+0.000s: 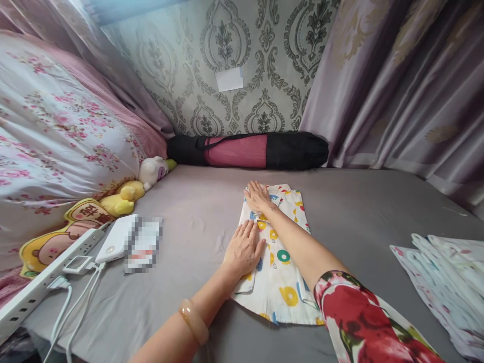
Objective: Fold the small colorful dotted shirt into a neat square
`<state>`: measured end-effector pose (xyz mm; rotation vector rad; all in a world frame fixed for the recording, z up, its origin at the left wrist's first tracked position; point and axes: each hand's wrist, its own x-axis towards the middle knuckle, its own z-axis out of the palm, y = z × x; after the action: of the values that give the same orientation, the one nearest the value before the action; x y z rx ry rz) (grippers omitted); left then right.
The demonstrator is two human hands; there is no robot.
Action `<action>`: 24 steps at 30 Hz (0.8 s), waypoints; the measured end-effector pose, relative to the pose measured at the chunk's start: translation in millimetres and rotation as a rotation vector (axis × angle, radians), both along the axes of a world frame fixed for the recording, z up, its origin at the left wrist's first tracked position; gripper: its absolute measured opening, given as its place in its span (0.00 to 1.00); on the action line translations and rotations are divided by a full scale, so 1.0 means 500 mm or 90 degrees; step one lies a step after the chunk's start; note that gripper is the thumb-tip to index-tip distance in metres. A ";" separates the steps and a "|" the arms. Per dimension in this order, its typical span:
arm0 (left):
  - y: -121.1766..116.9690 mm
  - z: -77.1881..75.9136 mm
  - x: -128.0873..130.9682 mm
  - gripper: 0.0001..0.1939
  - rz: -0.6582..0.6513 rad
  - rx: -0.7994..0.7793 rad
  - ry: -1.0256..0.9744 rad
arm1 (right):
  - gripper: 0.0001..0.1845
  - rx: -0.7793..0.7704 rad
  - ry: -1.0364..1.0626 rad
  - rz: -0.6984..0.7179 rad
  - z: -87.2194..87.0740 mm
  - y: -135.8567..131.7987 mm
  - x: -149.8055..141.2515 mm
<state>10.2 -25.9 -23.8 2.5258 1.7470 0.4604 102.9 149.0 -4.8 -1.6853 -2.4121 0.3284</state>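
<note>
A small white garment printed with coloured rings lies folded flat on the grey bed sheet. My left hand rests palm down on its left edge, fingers spread. My right hand presses flat on the garment's far end, with my forearm lying across the cloth. A pale bangle sits on my left wrist. Neither hand grips anything.
A pile of pale printed clothes lies at the right. A black and pink rolled bag lies along the wall. At the left are a floral quilt, plush toys, a white power strip and a power bank. Curtains hang at the right.
</note>
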 end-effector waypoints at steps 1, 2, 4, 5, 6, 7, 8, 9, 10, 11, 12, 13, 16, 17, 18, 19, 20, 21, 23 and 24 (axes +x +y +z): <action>0.000 -0.001 -0.001 0.29 -0.002 0.003 0.000 | 0.34 0.021 -0.005 -0.024 -0.002 0.001 0.003; 0.000 -0.001 -0.001 0.29 -0.003 0.004 0.001 | 0.33 0.036 -0.013 -0.044 -0.006 0.001 0.006; 0.000 0.001 -0.002 0.29 -0.002 -0.002 0.007 | 0.33 0.043 -0.025 -0.060 -0.015 -0.001 0.008; -0.001 0.001 -0.002 0.29 -0.002 -0.006 0.010 | 0.33 0.045 -0.026 -0.059 -0.019 -0.002 0.008; 0.000 0.002 -0.002 0.29 -0.001 -0.009 0.013 | 0.33 0.046 -0.024 -0.058 -0.021 -0.002 0.008; 0.000 0.002 -0.002 0.29 0.000 -0.010 0.014 | 0.34 0.044 -0.021 -0.057 -0.022 -0.002 0.007; 0.000 0.001 -0.003 0.29 -0.001 -0.008 0.014 | 0.34 0.039 -0.016 -0.053 -0.022 0.000 0.007; 0.001 0.000 -0.003 0.28 -0.001 -0.005 0.013 | 0.34 0.028 -0.008 -0.048 -0.019 0.002 0.008; 0.001 -0.001 -0.004 0.28 -0.002 -0.002 0.013 | 0.34 0.011 0.002 -0.042 -0.015 0.005 0.010; 0.002 -0.002 -0.004 0.28 -0.003 0.001 0.012 | 0.34 -0.008 0.016 -0.038 -0.010 0.008 0.014; 0.002 -0.003 -0.004 0.28 -0.004 0.003 0.012 | 0.34 -0.020 0.030 -0.038 -0.005 0.011 0.021; 0.003 -0.004 -0.005 0.28 -0.005 0.005 0.012 | 0.34 -0.022 0.042 -0.045 0.000 0.013 0.030; 0.004 -0.004 -0.005 0.28 -0.006 0.005 0.015 | 0.34 0.032 0.039 -0.124 0.007 0.011 0.068; 0.004 -0.003 -0.005 0.28 -0.006 0.002 0.018 | 0.35 0.054 0.028 -0.164 0.006 0.008 0.083; 0.003 -0.002 -0.005 0.29 -0.005 -0.002 0.020 | 0.35 0.064 0.015 -0.203 0.004 0.004 0.097; 0.003 0.000 -0.004 0.29 -0.004 -0.006 0.022 | 0.36 0.063 0.004 -0.239 0.000 -0.001 0.110; 0.003 0.002 -0.004 0.29 -0.003 -0.011 0.024 | 0.36 0.055 -0.006 -0.264 -0.004 -0.005 0.121; 0.002 0.004 -0.003 0.29 -0.002 -0.016 0.025 | 0.37 0.044 -0.016 -0.279 -0.010 -0.010 0.130; 0.001 0.008 -0.003 0.29 -0.001 -0.025 0.025 | 0.38 0.030 -0.034 -0.286 -0.021 -0.016 0.139; 0.001 0.009 -0.002 0.30 0.000 -0.028 0.024 | 0.37 0.034 -0.041 -0.284 -0.025 -0.018 0.141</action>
<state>9.0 -25.6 -19.2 2.5209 1.7500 0.3733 173.2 140.0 -17.5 -2.1640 -1.9815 0.1423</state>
